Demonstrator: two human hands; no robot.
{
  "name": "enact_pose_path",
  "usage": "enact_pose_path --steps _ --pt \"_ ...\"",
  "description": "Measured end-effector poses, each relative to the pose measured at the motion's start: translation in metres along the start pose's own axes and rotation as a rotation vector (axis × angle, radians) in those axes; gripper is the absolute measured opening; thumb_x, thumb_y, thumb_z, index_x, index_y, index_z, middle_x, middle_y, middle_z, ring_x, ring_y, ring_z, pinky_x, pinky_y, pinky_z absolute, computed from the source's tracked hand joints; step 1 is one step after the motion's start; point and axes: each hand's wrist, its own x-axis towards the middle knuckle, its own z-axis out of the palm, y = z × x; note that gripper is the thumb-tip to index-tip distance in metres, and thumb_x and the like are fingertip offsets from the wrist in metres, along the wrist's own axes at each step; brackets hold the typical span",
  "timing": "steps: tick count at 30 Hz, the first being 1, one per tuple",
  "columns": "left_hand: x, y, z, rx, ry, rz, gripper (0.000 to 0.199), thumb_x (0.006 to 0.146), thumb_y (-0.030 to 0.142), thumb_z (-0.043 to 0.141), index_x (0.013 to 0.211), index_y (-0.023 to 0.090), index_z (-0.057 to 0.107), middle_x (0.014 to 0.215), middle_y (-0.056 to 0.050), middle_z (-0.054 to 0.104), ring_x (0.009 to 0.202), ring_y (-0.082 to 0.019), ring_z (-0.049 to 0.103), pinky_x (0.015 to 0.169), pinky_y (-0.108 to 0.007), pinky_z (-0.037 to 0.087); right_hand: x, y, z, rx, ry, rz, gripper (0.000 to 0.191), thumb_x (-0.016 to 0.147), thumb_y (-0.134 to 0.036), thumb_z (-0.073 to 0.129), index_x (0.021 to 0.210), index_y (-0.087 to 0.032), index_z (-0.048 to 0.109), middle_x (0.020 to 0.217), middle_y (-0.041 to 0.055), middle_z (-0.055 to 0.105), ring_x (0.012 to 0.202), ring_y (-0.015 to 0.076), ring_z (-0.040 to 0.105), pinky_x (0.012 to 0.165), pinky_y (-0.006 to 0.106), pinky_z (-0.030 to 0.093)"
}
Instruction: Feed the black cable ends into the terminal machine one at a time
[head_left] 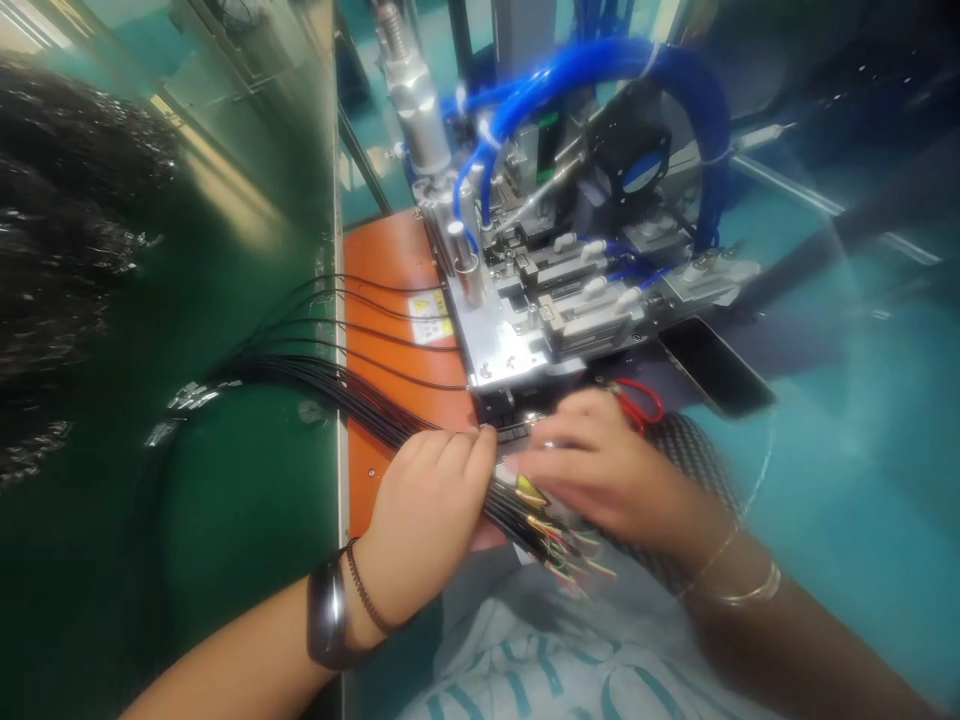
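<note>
A bundle of black cables (367, 415) runs in from the left, and my left hand (431, 500) is wrapped round it. The bundle's stripped ends (559, 550), with fine coloured wires, stick out past that hand toward my lap. My right hand (600, 465) is beside them at the machine's front edge, slightly blurred. Its fingers are drawn together near my left thumb; what is between them, if anything, is hidden. Several single cables (390, 330) curve separately from the bundle to the side of the machine (510, 345).
The machine carries metal cylinders and a thick blue hose (607, 65). Its orange base plate (390, 250) has a warning label (430, 318). Red-handled scissors (641, 402) and a dark phone (716, 368) are at the right. A green surface (247, 560) lies left, near dark hair.
</note>
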Motion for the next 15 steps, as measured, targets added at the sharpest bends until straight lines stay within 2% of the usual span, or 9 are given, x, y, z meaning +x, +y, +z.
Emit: enact_pose_path --steps 2,6,10,15 --pt "0.001 -0.004 0.001 -0.02 0.001 -0.01 0.044 0.077 0.006 0.049 0.121 0.008 0.052 0.1 -0.009 0.064 0.087 -0.023 0.057 0.077 -0.039 0.048 0.0 -0.003 0.001 -0.069 -0.02 -0.084 0.025 0.088 -0.02 0.058 0.107 -0.036 0.063 0.099 -0.0014 0.067 0.095 0.0214 0.048 0.083 0.039 0.036" --pt "0.004 -0.013 0.005 -0.046 0.023 -0.051 0.039 0.081 0.008 0.049 0.12 0.011 0.053 0.123 -0.011 0.058 0.105 -0.025 0.056 0.088 -0.04 0.047 0.004 -0.005 0.011 -0.048 0.063 -0.05 0.013 0.089 -0.023 0.058 0.099 -0.028 0.066 0.097 -0.0015 0.07 0.092 0.0206 0.047 0.084 0.039 0.036" --pt "0.007 -0.014 0.003 -0.067 0.092 -0.033 0.035 0.088 0.012 0.044 0.122 0.012 0.053 0.122 -0.009 0.06 0.109 -0.023 0.056 0.09 -0.039 0.048 0.006 -0.004 0.012 -0.005 0.158 -0.016 0.012 0.088 -0.019 0.058 0.095 -0.024 0.066 0.095 0.0006 0.069 0.091 0.0198 0.048 0.083 0.039 0.038" --pt "0.006 -0.001 -0.009 -0.044 0.157 0.058 0.04 0.09 0.023 0.048 0.128 0.011 0.049 0.127 -0.012 0.056 0.113 -0.026 0.054 0.091 -0.04 0.048 0.003 0.002 -0.002 0.037 0.298 0.093 0.011 0.085 -0.014 0.06 0.089 -0.022 0.065 0.086 0.0016 0.068 0.085 0.0191 0.053 0.079 0.038 0.041"
